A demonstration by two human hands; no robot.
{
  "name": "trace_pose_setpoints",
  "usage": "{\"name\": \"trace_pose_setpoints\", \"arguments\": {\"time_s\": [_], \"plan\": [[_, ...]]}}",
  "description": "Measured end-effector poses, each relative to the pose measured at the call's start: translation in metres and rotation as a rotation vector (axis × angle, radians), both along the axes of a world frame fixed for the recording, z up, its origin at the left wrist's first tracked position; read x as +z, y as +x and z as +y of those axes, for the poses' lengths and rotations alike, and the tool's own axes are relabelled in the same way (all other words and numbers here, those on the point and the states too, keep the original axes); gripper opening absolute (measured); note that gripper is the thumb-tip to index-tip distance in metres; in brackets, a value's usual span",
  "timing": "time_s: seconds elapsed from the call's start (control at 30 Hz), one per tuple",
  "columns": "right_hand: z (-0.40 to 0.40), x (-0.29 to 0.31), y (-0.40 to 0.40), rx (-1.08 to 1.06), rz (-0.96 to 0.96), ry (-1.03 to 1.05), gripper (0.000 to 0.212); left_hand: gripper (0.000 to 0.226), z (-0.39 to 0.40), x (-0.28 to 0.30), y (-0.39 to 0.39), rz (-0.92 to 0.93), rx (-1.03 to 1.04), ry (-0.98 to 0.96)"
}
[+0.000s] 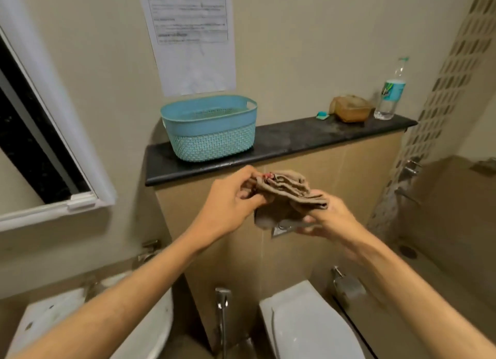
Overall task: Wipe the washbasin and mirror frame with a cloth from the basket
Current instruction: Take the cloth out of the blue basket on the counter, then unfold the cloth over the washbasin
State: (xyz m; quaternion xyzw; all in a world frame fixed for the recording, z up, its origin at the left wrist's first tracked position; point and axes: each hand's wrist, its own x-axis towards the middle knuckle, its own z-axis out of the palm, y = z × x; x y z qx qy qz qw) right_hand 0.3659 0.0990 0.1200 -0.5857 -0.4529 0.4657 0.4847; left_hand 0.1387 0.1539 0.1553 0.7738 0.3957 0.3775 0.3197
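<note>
In the head view, both hands gripped the brown cloth point(290, 192) at frame centre — the left hand point(230, 200) pinched its left edge, the right hand point(326, 215) curled round its right. The basket point(209, 127) sat above, on the ledge point(295, 141). The washbasin point(88, 323), lower left, and the mirror frame point(53, 95), upper left, seemingly awaited wiping — only fetching looked done.

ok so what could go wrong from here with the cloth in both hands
The cloth is bunched between the left hand and right hand; a loose corner hangs down, so it might slip toward the toilet directly below. Wiped still folded, it may clean the washbasin unevenly. Reaching left to the mirror frame, an elbow could perhaps knock the basket on the ledge.
</note>
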Motion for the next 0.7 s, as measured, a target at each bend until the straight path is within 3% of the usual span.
{"name": "trace_pose_setpoints", "arguments": {"time_s": [0.17, 0.23, 0.33, 0.47, 0.7], "plan": [[-0.022, -0.072, -0.018, 0.055, 0.216, -0.314, 0.034, 0.022, -0.026, -0.065, -0.026, 0.020, 0.004, -0.285], [-0.026, -0.092, -0.031, 0.009, 0.285, -0.430, 0.036, 0.024, -0.032, -0.093, -0.039, -0.058, 0.028, -0.484], [-0.030, -0.123, -0.059, -0.103, 0.414, -0.574, 0.022, 0.031, -0.041, -0.136, -0.063, -0.241, 0.106, -0.731], [-0.029, -0.148, -0.097, 0.008, 0.294, -0.637, 0.017, 0.031, -0.050, -0.174, -0.094, -0.382, 0.235, -0.847], [-0.010, -0.165, -0.162, 0.099, 0.356, -0.643, 0.006, 0.028, -0.068, -0.205, -0.154, -0.503, 0.334, -0.979]]}}
